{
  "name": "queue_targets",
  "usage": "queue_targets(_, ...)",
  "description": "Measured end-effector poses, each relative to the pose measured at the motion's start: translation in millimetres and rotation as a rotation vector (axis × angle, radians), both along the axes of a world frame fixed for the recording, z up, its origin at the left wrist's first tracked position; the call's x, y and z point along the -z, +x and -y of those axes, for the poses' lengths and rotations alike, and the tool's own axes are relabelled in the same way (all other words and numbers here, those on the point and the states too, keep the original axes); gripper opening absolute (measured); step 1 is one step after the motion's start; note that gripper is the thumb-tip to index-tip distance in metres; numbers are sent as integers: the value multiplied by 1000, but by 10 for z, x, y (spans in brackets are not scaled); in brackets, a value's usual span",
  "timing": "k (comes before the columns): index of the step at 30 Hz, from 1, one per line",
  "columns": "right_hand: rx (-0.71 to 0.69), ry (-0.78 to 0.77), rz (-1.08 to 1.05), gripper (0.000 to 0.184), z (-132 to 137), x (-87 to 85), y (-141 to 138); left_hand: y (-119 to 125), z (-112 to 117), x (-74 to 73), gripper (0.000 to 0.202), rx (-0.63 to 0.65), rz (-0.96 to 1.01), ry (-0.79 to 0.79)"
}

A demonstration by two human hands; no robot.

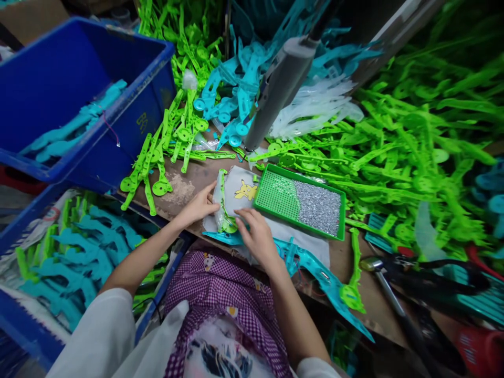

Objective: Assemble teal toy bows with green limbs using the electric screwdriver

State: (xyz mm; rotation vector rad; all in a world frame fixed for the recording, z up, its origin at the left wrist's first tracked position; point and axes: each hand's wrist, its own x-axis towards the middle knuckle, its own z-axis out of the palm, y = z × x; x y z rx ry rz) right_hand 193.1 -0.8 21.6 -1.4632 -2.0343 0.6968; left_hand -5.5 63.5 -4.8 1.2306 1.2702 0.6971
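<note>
My left hand (pixel 198 207) grips the left edge of a green plastic part (pixel 222 202) lying on a grey cloth with a yellow cartoon figure (pixel 246 190). Fingers of my right hand (pixel 255 234) are curled and pressed down on the round lower end of the same part. Just right of the hands sits a green tray (pixel 271 175) with a dotted green mat and a heap of small silver pieces (pixel 318 206). Under my right wrist a teal plastic part (pixel 315 273) juts over the bench edge.
A grey machine arm (pixel 277 89) reaches down over the bench. Piles of green parts (pixel 413 157) and teal parts (pixel 236 89) cover the back and right. Blue crates (pixel 129 121) with teal parts stand left; another bin (pixel 79 252) sits below. Tools (pixel 394 273) lie right.
</note>
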Motion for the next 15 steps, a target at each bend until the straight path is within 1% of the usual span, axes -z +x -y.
queue_targets(3,-37,4,78,40,-392,-104,-192,11,10,-30,86,13,-47,11)
queue_targets(5,-44,-32,168,46,-654,-118,-325,20,15,-51,86,29,-93,18)
queue_targets(7,-54,-91,268,50,-842,-94,-424,23,17,-67,86,63,-163,28)
queue_targets(9,-78,-132,338,51,-934,-50,-482,18,18,-84,84,119,-246,53)
queue_targets(11,-99,-136,372,50,-951,-4,-507,7,25,-120,80,177,-357,112)
queue_targets(15,-70,-86,390,48,-900,66,-527,-10,57,-250,67,226,-678,251)
